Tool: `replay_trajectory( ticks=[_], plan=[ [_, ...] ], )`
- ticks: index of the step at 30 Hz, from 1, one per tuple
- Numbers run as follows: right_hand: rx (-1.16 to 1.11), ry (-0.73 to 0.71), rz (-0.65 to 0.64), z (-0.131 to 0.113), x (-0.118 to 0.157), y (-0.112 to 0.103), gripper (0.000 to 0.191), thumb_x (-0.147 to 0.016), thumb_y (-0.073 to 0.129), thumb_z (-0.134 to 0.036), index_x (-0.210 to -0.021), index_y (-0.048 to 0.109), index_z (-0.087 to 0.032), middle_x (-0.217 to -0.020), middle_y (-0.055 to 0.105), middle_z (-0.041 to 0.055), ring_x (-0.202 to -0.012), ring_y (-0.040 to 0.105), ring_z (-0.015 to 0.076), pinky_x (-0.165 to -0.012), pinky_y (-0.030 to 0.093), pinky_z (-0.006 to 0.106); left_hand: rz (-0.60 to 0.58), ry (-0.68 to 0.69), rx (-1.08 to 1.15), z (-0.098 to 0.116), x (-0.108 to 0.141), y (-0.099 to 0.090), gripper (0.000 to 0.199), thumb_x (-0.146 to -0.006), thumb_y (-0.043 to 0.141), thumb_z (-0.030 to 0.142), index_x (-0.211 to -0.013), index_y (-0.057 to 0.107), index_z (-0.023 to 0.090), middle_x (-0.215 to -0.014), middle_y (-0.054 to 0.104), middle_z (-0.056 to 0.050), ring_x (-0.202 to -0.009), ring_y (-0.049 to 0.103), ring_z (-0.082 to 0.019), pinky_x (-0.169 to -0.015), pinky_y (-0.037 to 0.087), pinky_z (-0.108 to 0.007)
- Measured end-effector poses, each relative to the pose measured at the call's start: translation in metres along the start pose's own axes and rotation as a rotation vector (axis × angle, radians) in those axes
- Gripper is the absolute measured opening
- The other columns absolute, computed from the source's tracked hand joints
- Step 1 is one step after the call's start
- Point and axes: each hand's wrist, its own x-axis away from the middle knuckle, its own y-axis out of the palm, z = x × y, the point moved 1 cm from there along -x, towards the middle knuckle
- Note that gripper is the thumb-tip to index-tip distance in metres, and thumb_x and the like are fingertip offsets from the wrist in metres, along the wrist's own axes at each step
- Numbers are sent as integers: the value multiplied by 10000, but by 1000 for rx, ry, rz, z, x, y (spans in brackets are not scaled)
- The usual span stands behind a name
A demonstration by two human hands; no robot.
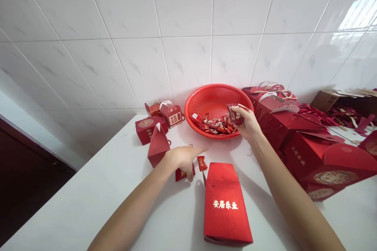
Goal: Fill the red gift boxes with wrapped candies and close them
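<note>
My right hand (247, 122) is closed around a dark red wrapped packet (235, 115), held over the right side of the red plastic basket (198, 98). Several small red-wrapped sweets (216, 125) lie in the bottom of that basket. Low over the white table, my left hand (184, 160) has its index finger stretched to the right and another finger pointing down. A red packet (180, 175) lies partly hidden beneath it. Just right of that hand is a small red packet with gold writing (202, 163). Nearest to me stands a red carton with gold characters (224, 211).
Small red gift boxes (151, 128) stand at the back left of the white table (97, 188). Several larger red boxes (321, 160) are stacked on the right. Behind them are ribbons and a brown cardboard box (325, 100). A tiled wall (188, 15) closes off the back.
</note>
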Motion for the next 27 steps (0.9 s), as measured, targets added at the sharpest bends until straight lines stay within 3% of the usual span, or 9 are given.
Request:
replay_trajectory(
  ticks=[2,4,7,10,13,17,19,23,27],
  plan=[
    [0,-17,-10,-1,2,3,308,-500,886,-287,-671,652,-182,-629,613,-31,-573,543,101,-495,457,213,-55,14,10,3,-4,11,1131,-544,825,181,-1534,329,409,-1444,494,-141,-891,712,-278,-591,510,-270],
    [7,-23,-29,-2,4,6,321,-496,896,-298,-665,649,-180,-623,608,-34,-558,526,95,-487,451,214,-44,81,16,5,-12,20,853,-637,783,176,-1422,514,370,-1371,545,-125,-909,704,-266,-628,509,-269],
    [34,-28,-54,-5,6,7,332,-503,903,-316,-665,647,-179,-622,598,-36,-552,514,93,-477,446,215,-25,174,16,3,-22,24,322,-717,731,174,-1032,732,238,-1098,678,-86,-937,683,-263,-657,483,-261],
    [37,-27,-41,-9,6,6,341,-502,908,-310,-676,644,-182,-632,603,-39,-557,516,93,-482,450,214,-12,212,86,0,-23,13,98,-754,688,180,-849,712,188,-814,694,-40,-736,663,-208,-582,438,-249],
    [24,-51,-45,-14,6,2,319,-534,901,-296,-696,646,-193,-655,628,-38,-570,537,100,-491,460,217,248,334,164,-3,-15,-17,83,-819,663,256,-836,702,185,-808,692,-25,-740,650,-184,-652,461,-255],
    [35,-96,-62,-19,6,0,275,-582,885,-291,-705,658,-196,-672,643,-31,-587,553,106,-500,463,220,815,328,212,-3,-14,-61,304,-892,625,401,-1122,709,219,-1244,630,-85,-1073,632,-250,-909,483,-338],
    [44,-104,-67,-22,7,0,268,-585,880,-296,-698,661,-190,-657,630,-30,-581,543,104,-501,461,220,906,309,200,2,-26,-70,325,-897,618,357,-1181,701,223,-1354,573,-98,-1155,607,-268,-954,474,-356],
    [50,-118,-60,-27,9,1,291,-568,880,-309,-672,634,-195,-636,617,-33,-563,528,106,-497,451,230,700,378,150,19,-64,-64,224,-895,574,251,-1004,767,220,-1057,730,-48,-953,679,-217,-845,492,-288],
    [23,-119,-40,-32,10,-1,320,-548,899,-307,-676,627,-195,-642,619,-39,-574,536,100,-504,448,211,504,328,96,34,-93,-54,195,-822,607,187,-779,788,245,-804,755,-9,-788,693,-201,-725,492,-260]
  ],
)
